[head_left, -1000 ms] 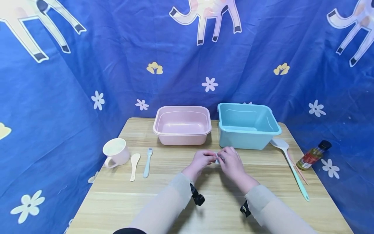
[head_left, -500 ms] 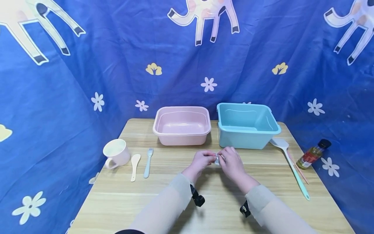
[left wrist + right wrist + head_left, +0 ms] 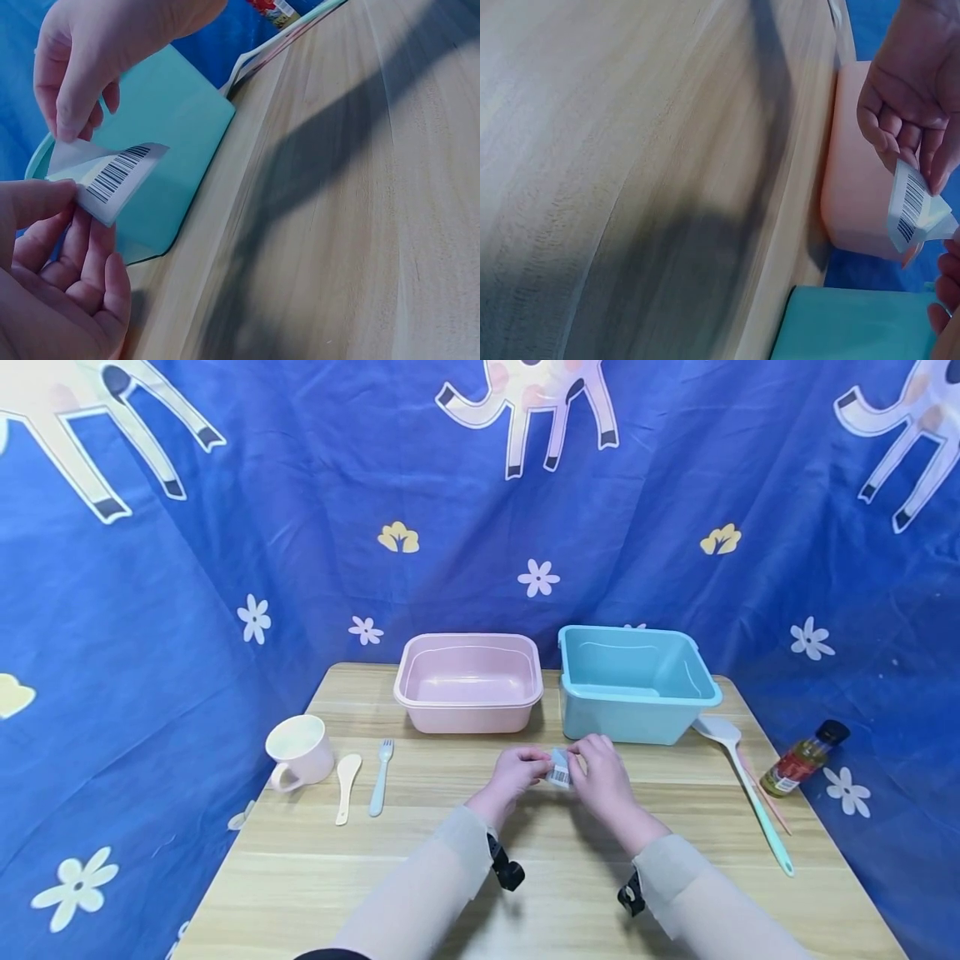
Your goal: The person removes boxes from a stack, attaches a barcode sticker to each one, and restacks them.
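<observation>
A small white packet with a barcode (image 3: 558, 770) is held between both hands, just above the wooden table (image 3: 337, 877) in front of the two basins. My left hand (image 3: 534, 767) pinches its lower edge between thumb and fingers (image 3: 45, 202). My right hand (image 3: 582, 763) pinches the top corner with thumb and forefinger (image 3: 71, 112). In the left wrist view a flap of the packet (image 3: 112, 176) stands lifted from the white layer behind it. From the right wrist the packet (image 3: 909, 206) hangs below the left hand's fingertips (image 3: 922, 157).
A pink basin (image 3: 468, 681) and a teal basin (image 3: 633, 681) stand behind the hands. At the left are a cream cup (image 3: 298, 750), a small spoon (image 3: 347, 785) and a fork (image 3: 381, 775). At the right lie a long-handled teal spoon (image 3: 742, 777) and a bottle (image 3: 802, 758).
The hands have drawn slightly apart and the packet has turned, so its barcode side shows more. Nothing else on the table has moved.
</observation>
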{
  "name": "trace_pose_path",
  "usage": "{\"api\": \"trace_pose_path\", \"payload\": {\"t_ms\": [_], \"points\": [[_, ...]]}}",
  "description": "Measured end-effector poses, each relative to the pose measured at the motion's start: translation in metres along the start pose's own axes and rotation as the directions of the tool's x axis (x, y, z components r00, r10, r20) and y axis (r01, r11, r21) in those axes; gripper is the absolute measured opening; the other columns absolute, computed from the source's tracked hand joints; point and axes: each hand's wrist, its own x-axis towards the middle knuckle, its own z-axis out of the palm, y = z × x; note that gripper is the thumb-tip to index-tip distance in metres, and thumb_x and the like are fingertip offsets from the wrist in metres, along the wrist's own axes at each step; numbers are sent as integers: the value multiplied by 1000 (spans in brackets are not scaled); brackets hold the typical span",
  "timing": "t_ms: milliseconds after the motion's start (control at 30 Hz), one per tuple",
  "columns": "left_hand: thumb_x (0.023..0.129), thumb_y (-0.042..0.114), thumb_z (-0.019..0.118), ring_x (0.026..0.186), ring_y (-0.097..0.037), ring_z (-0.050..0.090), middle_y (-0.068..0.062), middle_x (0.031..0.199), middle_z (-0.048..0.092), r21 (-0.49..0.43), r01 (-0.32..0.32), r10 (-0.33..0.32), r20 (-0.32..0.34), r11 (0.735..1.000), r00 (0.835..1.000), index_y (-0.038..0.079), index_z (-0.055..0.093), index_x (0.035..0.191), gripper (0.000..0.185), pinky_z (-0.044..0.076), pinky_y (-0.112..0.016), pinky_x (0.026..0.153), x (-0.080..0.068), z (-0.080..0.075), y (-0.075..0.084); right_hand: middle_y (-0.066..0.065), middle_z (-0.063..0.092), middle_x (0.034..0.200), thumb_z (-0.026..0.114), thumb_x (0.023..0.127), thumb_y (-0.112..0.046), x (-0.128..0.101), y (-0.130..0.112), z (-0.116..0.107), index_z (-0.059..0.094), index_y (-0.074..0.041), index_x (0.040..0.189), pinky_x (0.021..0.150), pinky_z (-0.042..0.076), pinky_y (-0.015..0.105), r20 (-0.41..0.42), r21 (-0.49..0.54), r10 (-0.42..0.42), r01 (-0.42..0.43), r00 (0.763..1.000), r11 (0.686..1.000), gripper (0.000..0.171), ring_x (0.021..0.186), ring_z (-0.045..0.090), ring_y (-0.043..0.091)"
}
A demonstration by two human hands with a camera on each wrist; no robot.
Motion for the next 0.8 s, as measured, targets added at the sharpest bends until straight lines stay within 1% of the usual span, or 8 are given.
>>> {"api": "trace_pose_path", "payload": {"t_ms": [100, 233, 333, 467, 600, 700, 800], "points": [[82, 1, 74, 71, -11, 60, -1, 83, 67, -22, 3, -3, -2, 1000, 1000, -7, 71, 96, 16, 53, -30, 70, 0, -1, -1, 5, 64, 93, 67, 88, -4, 0, -1, -1, 69, -3, 91, 77, 47, 40, -3, 14, 25, -25, 1000, 1000, 3, 89, 53, 24], [84, 1, 73, 73, -13, 61, 0, 82, 67, -39, 3, -3, -4, 999, 1000, -10, 70, 99, 19, 54, -33, 73, 1, -2, -1, 8, 65, 97, 66, 90, -5, 2, 0, -2, 69, -3, 93, 83, 48, 43, -2, 68, 87, -87, 996, 994, 4, 94, 55, 26], [85, 0, 71, 75, -17, 64, -3, 83, 68, -47, 7, -6, 2, 999, 1000, -13, 68, 102, 22, 53, -29, 69, 2, -3, -2, 8, 65, 98, 65, 91, -5, 3, 1, -2, 69, -4, 93, 87, 48, 43, 6, 134, 171, -170, 985, 976, 5, 97, 55, 25], [86, -2, 70, 75, -19, 65, -6, 84, 68, -64, 12, -12, 2, 998, 1000, -15, 66, 103, 22, 51, -26, 65, 3, -4, -5, 7, 63, 96, 64, 91, -3, 2, 1, -3, 69, -4, 91, 87, 46, 42, 4, 205, 258, -253, 966, 945, 4, 96, 53, 25], [85, 0, 72, 73, -18, 65, -4, 82, 68, -65, 21, -22, -22, 998, 1000, -11, 69, 101, 20, 53, -31, 70, 3, -5, -8, 9, 62, 95, 64, 91, -2, 0, 2, -5, 69, -2, 91, 86, 46, 43, 2, 233, 296, -289, 955, 929, 4, 95, 53, 27], [84, 0, 73, 75, -20, 66, -4, 81, 68, -56, 27, -29, -33, 998, 999, -9, 70, 99, 18, 54, -37, 74, 2, -5, -9, 10, 62, 96, 64, 92, -3, -1, 4, -6, 68, -1, 92, 86, 46, 43, 4, 253, 324, -314, 946, 915, 5, 95, 53, 28], [83, -1, 73, 77, -23, 67, -6, 83, 69, -53, 27, -29, -32, 998, 999, -9, 70, 98, 17, 55, -41, 76, 3, -5, -11, 11, 62, 96, 64, 91, -2, -1, 5, -6, 68, 1, 92, 86, 46, 43, -1, 274, 344, -331, 939, 903, 5, 95, 53, 29]]}}
